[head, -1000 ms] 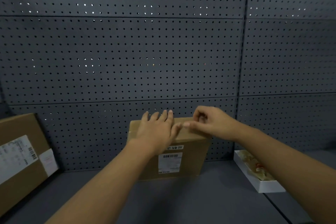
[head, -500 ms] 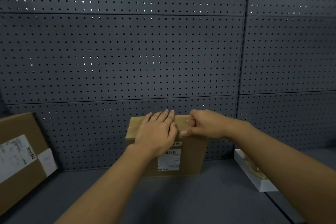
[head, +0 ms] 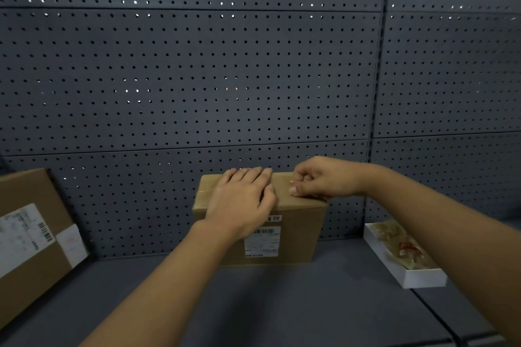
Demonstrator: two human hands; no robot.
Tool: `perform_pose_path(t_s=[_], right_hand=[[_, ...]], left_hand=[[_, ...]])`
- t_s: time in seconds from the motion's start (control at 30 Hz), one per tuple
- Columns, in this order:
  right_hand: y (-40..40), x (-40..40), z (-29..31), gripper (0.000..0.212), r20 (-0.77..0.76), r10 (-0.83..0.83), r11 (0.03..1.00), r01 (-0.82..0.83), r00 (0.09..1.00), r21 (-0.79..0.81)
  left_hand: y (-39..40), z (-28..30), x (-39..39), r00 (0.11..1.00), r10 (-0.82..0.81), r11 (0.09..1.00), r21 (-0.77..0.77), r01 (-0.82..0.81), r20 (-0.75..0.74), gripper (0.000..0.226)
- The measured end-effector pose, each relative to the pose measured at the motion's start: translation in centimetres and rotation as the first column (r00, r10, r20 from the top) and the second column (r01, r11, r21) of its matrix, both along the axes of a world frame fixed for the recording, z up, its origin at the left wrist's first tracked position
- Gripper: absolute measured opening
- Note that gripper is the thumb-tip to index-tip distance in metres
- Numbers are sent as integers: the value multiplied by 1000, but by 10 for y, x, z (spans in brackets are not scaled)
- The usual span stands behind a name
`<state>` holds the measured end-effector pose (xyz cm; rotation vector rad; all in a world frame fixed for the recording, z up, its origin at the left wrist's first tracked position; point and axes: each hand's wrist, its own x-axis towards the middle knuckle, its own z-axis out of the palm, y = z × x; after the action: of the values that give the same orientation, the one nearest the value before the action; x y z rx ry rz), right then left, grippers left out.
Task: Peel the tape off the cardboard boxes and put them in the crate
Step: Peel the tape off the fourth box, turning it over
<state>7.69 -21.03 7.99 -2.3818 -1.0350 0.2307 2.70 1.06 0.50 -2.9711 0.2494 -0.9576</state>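
A brown cardboard box [head: 298,234] with a white barcode label stands on the dark shelf against the pegboard. Clear tape [head: 284,184] runs along its top. My left hand [head: 242,203] lies flat on the top of the box, fingers straight, pressing it down. Beside it to the right, my right hand [head: 318,180] is curled on the box top, and its thumb and fingers pinch at the tape near the front edge. How much tape is lifted is too small to tell.
A second, larger cardboard box [head: 31,236] with labels leans at the far left. A white tray [head: 414,276] holding crumpled tape lies at the right on the grey shelf [head: 282,304]. The pegboard wall [head: 197,79] closes the back.
My right hand has dropped from above the box onto its top and curled tight at the tape. My left hand stays flat on the box.
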Motion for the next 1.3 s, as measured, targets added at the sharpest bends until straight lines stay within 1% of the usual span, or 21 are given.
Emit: perform_pose_path(t_s=[0.03,0.13,0.27,0.33,0.37,0.47,0.5,0.57,0.63,0.67,0.73,0.8,0.83,0.87,0.9,0.93,0.97,1.0,1.07,1.2,1.3], right_hand=[[-1,1,1,28,-21,11,1000,-11,1000,2],[-1,4,2,33,3,-8,1000,8,1000,-6],[-3,5,0,20,-42,-6,997,9,999,74],[-5,8,-6,17,-78,-7,985,21,997,169],[-6,12,-11,18,-102,-10,968,36,995,249],[-13,21,-26,24,-248,24,822,123,968,557],[-15,22,-28,25,-278,36,789,143,960,597],[-17,19,-25,23,-282,37,806,138,959,575],[-17,10,-18,23,-235,19,860,105,972,499],[-16,4,-14,29,-197,-5,885,96,980,455],[-9,-11,-7,53,-87,-118,923,142,989,358],[0,-21,-6,71,129,-287,945,258,949,202],[4,-21,-8,75,263,-353,936,335,898,111],[5,-19,-10,75,349,-395,914,402,850,56],[3,-16,-11,72,356,-426,897,439,832,47],[0,-13,-12,68,311,-443,892,448,841,59],[-3,-12,-13,60,279,-437,897,438,855,60],[-7,-12,-13,53,306,-404,910,412,862,41],[-9,-16,-17,42,418,-339,931,365,843,17],[-6,-23,-34,35,586,-331,935,340,740,99],[-11,-23,-39,35,562,-370,928,327,740,179]], left_hand=[[0,-1,-2,1000,-1,1000,2,1,7,57],[1,-2,-6,1000,-10,1000,-3,10,24,59],[0,-3,-8,999,-14,1000,-9,14,42,58],[0,-4,-9,999,-9,1000,-17,10,48,57],[0,-4,-9,999,-8,1000,-27,10,49,56],[0,-3,-7,999,-10,999,-41,12,35,56],[-1,-2,-6,999,-5,999,-36,7,35,57],[-4,1,-4,999,0,999,-37,2,37,60],[-5,2,-3,1000,-6,999,-50,8,26,63],[-6,2,-3,1000,-9,998,-56,10,18,63],[-9,4,-2,1000,0,998,-62,0,-6,62],[-12,6,0,999,20,997,-68,-23,-40,64],[-14,7,1,998,33,997,-62,-37,-54,65],[-16,7,2,997,47,997,-53,-50,-63,66],[-19,6,3,996,59,997,-45,-62,-64,65],[-21,5,2,996,71,996,-45,-74,-60,66],[-23,3,2,995,82,995,-51,-85,-52,66],[-24,2,1,995,90,994,-60,-93,-41,66],[-24,-1,1,996,93,993,-72,-94,-17,65],[-20,-3,1,996,85,994,-77,-84,14,65],[-20,-5,-4,996,82,994,-76,-80,29,66]])
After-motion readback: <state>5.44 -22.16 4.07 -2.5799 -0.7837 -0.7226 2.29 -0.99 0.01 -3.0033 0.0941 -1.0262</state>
